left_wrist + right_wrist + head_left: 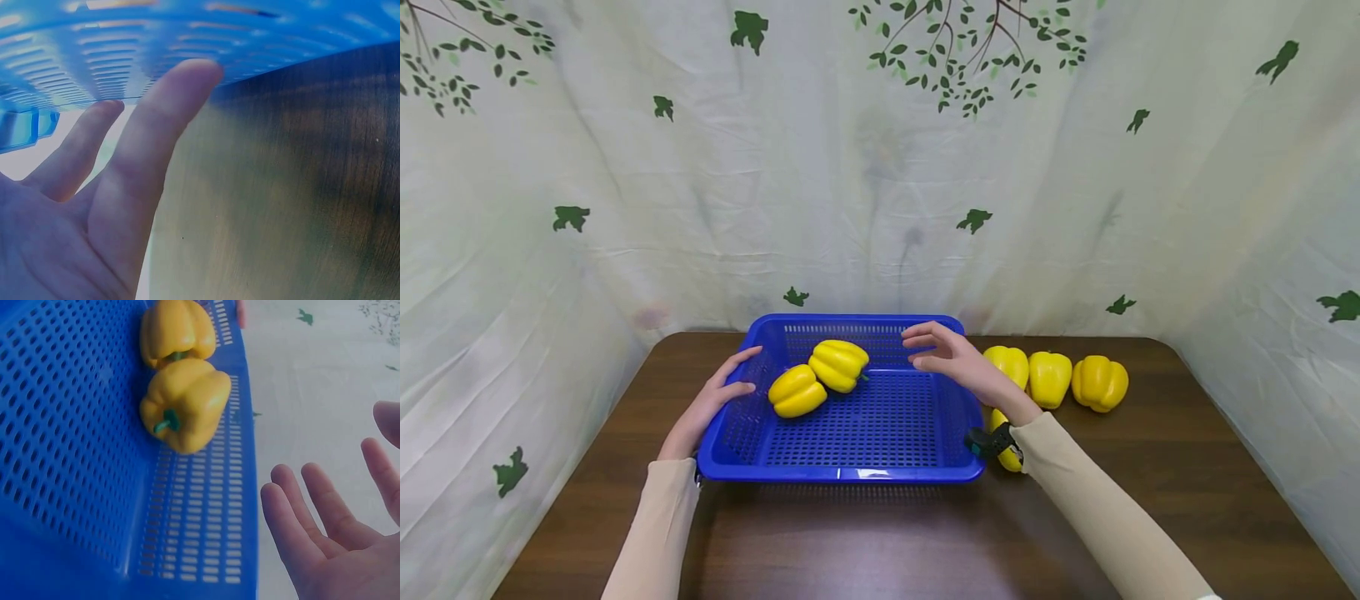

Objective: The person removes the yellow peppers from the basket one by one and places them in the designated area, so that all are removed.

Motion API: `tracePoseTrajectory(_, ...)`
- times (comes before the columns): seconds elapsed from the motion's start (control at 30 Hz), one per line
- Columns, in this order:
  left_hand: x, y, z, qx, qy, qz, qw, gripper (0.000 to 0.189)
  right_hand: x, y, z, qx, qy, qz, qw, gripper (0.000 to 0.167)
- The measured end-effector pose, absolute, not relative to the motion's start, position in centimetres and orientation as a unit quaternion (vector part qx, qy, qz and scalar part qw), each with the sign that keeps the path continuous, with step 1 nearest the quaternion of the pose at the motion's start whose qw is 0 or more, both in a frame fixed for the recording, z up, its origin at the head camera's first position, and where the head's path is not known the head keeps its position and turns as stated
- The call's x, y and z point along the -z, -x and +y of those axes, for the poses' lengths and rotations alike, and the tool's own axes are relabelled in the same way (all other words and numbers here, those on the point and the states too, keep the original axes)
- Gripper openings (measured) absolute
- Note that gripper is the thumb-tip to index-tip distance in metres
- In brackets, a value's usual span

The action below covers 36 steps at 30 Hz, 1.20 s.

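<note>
Tabletop front: the dark brown, wood-grained tabletop [850, 550] carries everything, with a strip between its near side and the basket.
Sleeves: one beige sleeve [655, 525] comes in on each side, so both hands reach the basket without crossing.
Basket: a blue, rectangular plastic basket [880, 425] with slotted walls and a perforated base sits between the hands, its long side facing the person, probably for easy access from above.
Left hand: the left hand [703, 408] rests on the basket's left side, fingers fairly straight, thumb apart from them; it seems to steady the basket rather than clamp it.
Single pepper: a glossy yellow bell pepper [1011, 461] lies just beside the basket's right wall, partly hidden by the black wristband [991, 442].
Peppers inside: two yellow bell peppers [797, 392] [838, 365] touch each other in the left part of the basket, leaving base bare to their right; the right wrist view shows a green stem.
Right hand: the right hand [951, 354] hangs above the basket's right rear, fingers spread wide and holding nothing, a pose that suits placing or picking up.
Row at right: three yellow bell peppers [1007, 365] [1050, 379] [1100, 383] stand side by side, within the right arm's reach.
Backdrop: a pale fabric curtain [820, 208] printed with green leaves hangs behind, perhaps to screen the workspace.
</note>
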<state>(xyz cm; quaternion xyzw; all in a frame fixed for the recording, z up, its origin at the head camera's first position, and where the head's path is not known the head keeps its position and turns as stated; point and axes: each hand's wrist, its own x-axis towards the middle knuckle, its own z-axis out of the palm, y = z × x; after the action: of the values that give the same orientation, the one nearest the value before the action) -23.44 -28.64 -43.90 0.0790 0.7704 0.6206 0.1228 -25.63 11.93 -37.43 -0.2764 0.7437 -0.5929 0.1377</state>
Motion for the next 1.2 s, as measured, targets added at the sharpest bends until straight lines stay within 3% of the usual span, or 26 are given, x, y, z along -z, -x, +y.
tracePoseTrajectory(1.2, 43.8, 23.3, -28.6, -0.619, -0.075, 0.773, 0.117, 0.059, 39.8, 27.6, 3.7, 0.571, 0.219, 0.765, 0.203, 0.040)
